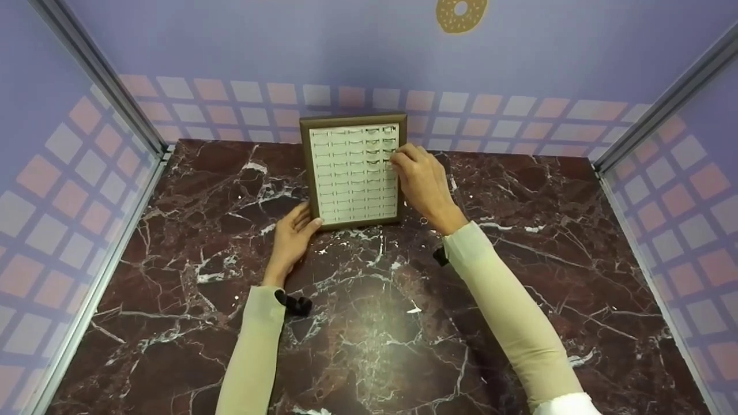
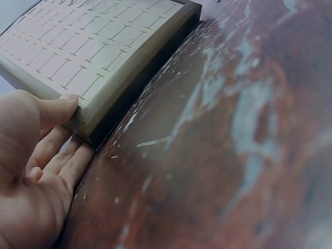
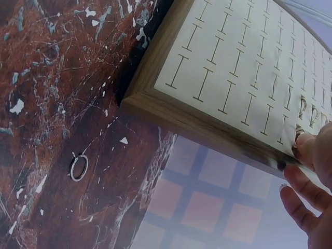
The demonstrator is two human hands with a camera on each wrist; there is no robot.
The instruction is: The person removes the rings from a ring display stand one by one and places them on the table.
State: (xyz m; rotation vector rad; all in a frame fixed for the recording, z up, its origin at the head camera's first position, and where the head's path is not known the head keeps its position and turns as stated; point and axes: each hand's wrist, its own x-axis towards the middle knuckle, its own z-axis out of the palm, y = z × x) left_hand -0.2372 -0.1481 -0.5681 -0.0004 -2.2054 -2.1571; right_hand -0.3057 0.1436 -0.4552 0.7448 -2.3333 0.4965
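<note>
A ring display board (image 1: 354,190) with a wooden frame and a white slotted panel leans upright near the back wall. My left hand (image 1: 292,237) grips its lower left corner, the thumb (image 2: 65,108) on the front and the other fingers behind and below. At the upper right edge my right hand (image 1: 425,181) pinches a small ring (image 3: 298,132) at a slot, mostly hidden by the fingertips. Several rings (image 3: 303,106) sit in the upper slots of the two right columns. One loose ring (image 3: 78,167) lies on the table, below the right hand.
The tabletop (image 1: 357,323) is dark red marble pattern with white veins. Behind the board rises a purple wall (image 1: 259,46) with pink and white squares, and side walls stand left and right. Black straps (image 1: 297,302) hang at the wrists.
</note>
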